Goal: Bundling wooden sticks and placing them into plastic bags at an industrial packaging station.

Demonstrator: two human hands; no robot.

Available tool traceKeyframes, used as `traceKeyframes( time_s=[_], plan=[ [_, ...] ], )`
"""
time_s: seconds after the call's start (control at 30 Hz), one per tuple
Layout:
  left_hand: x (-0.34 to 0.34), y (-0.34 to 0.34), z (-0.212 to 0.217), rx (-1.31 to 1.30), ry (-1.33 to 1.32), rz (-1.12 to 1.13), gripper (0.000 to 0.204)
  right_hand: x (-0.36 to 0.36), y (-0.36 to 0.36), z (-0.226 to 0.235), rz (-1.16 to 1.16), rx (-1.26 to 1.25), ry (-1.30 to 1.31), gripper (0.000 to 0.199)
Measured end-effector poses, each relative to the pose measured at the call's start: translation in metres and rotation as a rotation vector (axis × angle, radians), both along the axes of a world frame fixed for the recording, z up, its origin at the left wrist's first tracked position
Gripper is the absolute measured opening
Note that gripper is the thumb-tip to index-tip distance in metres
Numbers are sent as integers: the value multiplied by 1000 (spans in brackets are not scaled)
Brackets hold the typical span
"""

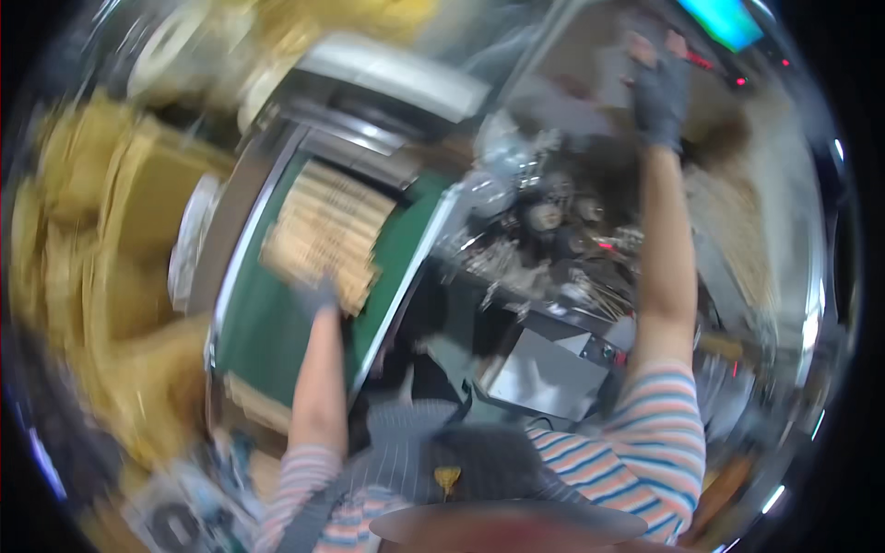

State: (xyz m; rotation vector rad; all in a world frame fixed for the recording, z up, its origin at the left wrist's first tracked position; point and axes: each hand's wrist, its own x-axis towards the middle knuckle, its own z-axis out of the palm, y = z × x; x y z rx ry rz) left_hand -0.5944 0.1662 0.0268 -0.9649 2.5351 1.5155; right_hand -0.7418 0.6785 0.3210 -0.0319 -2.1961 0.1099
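Observation:
A row of overlapping brown paper packets [327, 226] with dark print lies on a green conveyor belt [267, 323]. My left hand [318, 297], in a grey glove, is at the near edge of these packets and seems to touch them. Motion blur smears its fingers, so its grip is unclear. Far off to the right, my right hand [660, 92] reaches out in a grey glove with bare fingertips. Its fingers look stretched apart, with nothing visible in them. A bright blue-green screen [724, 20] is just beyond it.
A machine with a pale cover [396, 74] spans the belt's far end. Yellow-brown sacks or wrapping [101, 212] crowd the left side. Right of the belt are blurred metal machine parts [544, 217] and a flat grey plate [548, 373]. More brown paper [253, 403] lies on the belt's near end.

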Motion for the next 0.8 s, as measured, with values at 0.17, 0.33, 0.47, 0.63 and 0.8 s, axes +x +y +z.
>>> traceKeyframes(
  time_s=[0.17,0.33,0.47,0.63,0.8],
  plan=[
    [20,-13,27,-105,-3,19,78,107,-266,-100,667,-622,-607,53],
    [198,-165,0,-334,138,380,66,276,-534,-170,1210,-695,-905,62],
    [350,-265,-25,19,132,730,53,372,-679,-246,1254,-418,-1146,86],
    [439,-337,-62,-80,-56,392,53,365,-773,-365,778,-122,-1095,95],
    [434,-383,-93,212,-1,492,61,380,-795,-374,644,-94,-898,93]
  ],
)
